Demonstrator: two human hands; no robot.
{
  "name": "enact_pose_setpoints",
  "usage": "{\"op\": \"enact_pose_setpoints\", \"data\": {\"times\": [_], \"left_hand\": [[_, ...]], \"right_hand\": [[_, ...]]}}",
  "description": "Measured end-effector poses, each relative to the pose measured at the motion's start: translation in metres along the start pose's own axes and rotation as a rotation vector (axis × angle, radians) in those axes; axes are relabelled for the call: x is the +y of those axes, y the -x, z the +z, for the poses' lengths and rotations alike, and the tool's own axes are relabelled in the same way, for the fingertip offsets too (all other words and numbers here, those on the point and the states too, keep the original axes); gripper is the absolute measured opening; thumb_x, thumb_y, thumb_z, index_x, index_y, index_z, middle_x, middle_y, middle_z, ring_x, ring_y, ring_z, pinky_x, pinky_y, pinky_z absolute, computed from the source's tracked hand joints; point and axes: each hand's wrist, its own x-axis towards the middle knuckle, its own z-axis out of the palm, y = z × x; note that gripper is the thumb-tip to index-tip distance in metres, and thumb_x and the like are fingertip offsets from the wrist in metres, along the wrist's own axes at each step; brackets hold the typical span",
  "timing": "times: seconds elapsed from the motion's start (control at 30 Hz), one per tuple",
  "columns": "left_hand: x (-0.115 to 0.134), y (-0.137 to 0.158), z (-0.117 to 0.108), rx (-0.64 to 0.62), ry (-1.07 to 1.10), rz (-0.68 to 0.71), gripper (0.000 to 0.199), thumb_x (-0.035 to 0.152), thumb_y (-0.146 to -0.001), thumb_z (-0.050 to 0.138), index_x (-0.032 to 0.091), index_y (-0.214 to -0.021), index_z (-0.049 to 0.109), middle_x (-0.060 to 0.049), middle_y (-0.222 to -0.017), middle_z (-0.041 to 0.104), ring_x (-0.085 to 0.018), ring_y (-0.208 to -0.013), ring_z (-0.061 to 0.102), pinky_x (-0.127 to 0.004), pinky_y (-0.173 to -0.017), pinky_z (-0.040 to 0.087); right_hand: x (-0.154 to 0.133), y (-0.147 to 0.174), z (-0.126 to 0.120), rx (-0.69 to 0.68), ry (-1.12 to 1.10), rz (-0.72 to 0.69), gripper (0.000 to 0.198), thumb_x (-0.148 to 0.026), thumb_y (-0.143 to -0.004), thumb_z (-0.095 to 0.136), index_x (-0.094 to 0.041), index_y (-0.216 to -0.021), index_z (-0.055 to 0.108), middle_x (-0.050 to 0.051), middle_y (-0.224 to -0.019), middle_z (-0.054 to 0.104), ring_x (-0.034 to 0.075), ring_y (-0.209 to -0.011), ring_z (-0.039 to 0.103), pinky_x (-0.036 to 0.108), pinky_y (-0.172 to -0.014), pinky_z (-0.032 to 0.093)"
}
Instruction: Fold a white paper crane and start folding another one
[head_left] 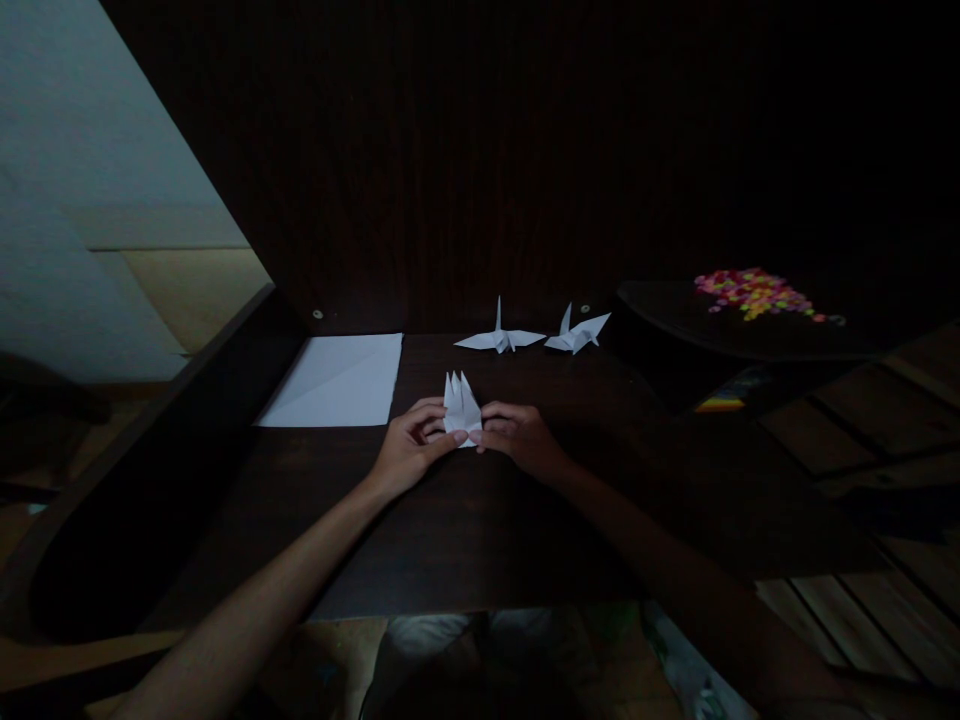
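A folded white paper piece (pixel 462 408) with several narrow points at its top stands between my two hands, just above the dark desk. My left hand (pixel 416 440) grips its left side, thumb pressed near the bottom edge. On the right side my right hand (pixel 521 436) pinches it, with the thumb at the lower corner close to the other thumb. The finger parts behind the paper are hidden. Beyond it sit two finished-looking white paper cranes, one with wings spread (pixel 500 338) and the other turned and tilted (pixel 577 331).
White paper sheets (pixel 330 380) lie at the desk's left, beside a raised side panel (pixel 150 450). A dark back panel (pixel 450 160) rises behind the cranes. At the right, a small shelf (pixel 675 310) bears a heap of colourful small pieces (pixel 757 292).
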Motion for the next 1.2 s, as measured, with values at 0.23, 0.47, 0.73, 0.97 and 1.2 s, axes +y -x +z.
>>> {"op": "enact_pose_setpoints", "data": {"times": [0.23,0.47,0.73,0.97,1.2], "left_hand": [[-0.001,0.001,-0.003,-0.014,-0.017,-0.054,0.038,0.027,-0.063,0.085,0.013,-0.097,0.073,-0.010,-0.111,0.062,-0.014,-0.075,0.068,-0.029,-0.072,0.059],[-0.001,-0.001,-0.004,0.036,-0.001,-0.058,0.026,0.029,-0.060,0.087,0.015,-0.079,0.076,-0.008,-0.095,0.071,-0.020,-0.082,0.070,-0.033,-0.079,0.059],[0.005,0.000,-0.006,0.028,0.028,-0.093,0.021,0.028,-0.059,0.086,0.015,-0.074,0.077,-0.007,-0.089,0.071,-0.020,-0.076,0.069,-0.033,-0.073,0.059],[0.007,0.001,-0.002,0.041,0.105,-0.140,0.022,0.029,-0.057,0.086,0.015,-0.072,0.077,-0.006,-0.083,0.072,-0.020,-0.073,0.069,-0.031,-0.069,0.060],[0.012,0.002,0.002,0.054,0.100,-0.192,0.029,0.034,-0.060,0.085,0.013,-0.076,0.076,-0.005,-0.072,0.073,-0.021,-0.066,0.071,-0.035,-0.071,0.062]], "right_hand": [[-0.002,-0.001,0.000,0.100,-0.051,0.006,0.024,-0.030,-0.058,0.084,-0.017,-0.070,0.069,0.001,-0.078,0.067,0.016,-0.064,0.065,0.029,-0.059,0.057],[-0.001,-0.001,-0.002,0.069,-0.078,-0.100,0.015,-0.027,-0.059,0.084,-0.020,-0.069,0.076,0.001,-0.077,0.066,0.014,-0.062,0.065,0.030,-0.062,0.057],[-0.005,0.000,-0.005,-0.069,-0.019,-0.089,0.015,-0.026,-0.069,0.076,-0.024,-0.083,0.079,0.001,-0.077,0.069,0.015,-0.067,0.065,0.030,-0.068,0.052],[0.000,0.001,-0.009,-0.066,0.093,-0.170,0.017,-0.025,-0.076,0.066,-0.023,-0.085,0.080,0.001,-0.072,0.061,0.014,-0.068,0.055,0.027,-0.062,0.042],[-0.006,0.004,-0.007,-0.079,0.033,-0.142,0.022,-0.039,-0.075,0.069,-0.019,-0.078,0.078,0.003,-0.075,0.062,0.016,-0.069,0.059,0.029,-0.065,0.048]]}}
